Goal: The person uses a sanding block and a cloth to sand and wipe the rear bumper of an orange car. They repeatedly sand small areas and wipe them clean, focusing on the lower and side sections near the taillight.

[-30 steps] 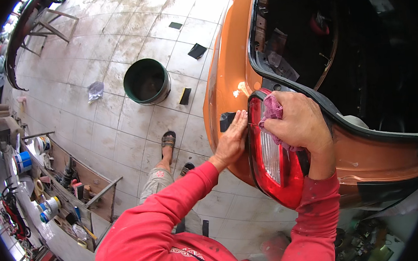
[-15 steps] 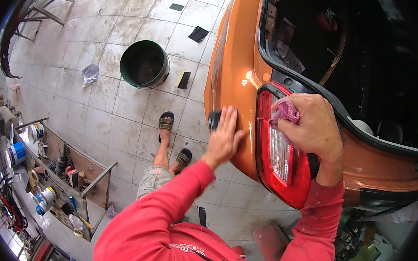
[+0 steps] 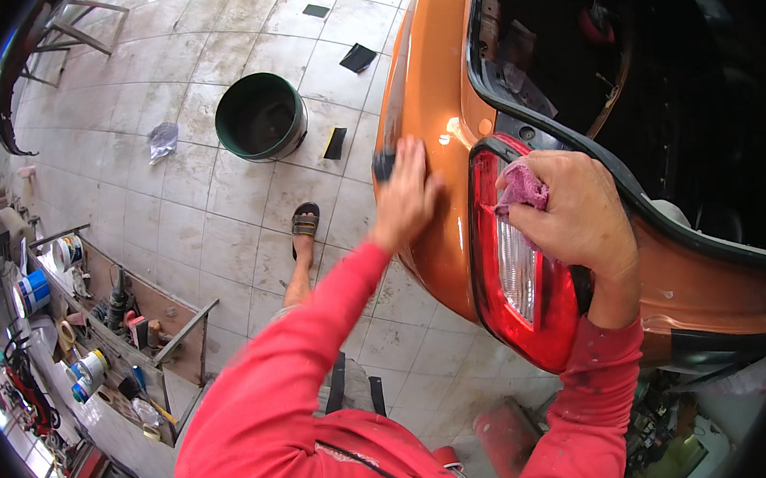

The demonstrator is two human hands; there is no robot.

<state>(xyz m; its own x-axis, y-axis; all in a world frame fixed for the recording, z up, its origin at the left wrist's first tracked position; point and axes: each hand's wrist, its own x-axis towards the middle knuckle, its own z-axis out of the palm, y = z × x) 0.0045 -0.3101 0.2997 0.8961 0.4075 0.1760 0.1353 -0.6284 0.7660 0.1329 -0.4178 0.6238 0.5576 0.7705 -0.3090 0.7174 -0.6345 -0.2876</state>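
Left hand [image 3: 404, 197] has slid farther up the orange rear body panel [image 3: 447, 234] since the last frame, black sandpaper-looking sheet [image 3: 384, 165] along with it. Fingers are flat and close together (a bit blurry, sorry), with the sheet sticking out on their left. Looks thin and bendy, so flat fingers seem right. Right hand [image 3: 577, 212] pinches a pink rag [image 3: 521, 187], probably soft and light, bunched past the thumb over the tail light [image 3: 517, 270].
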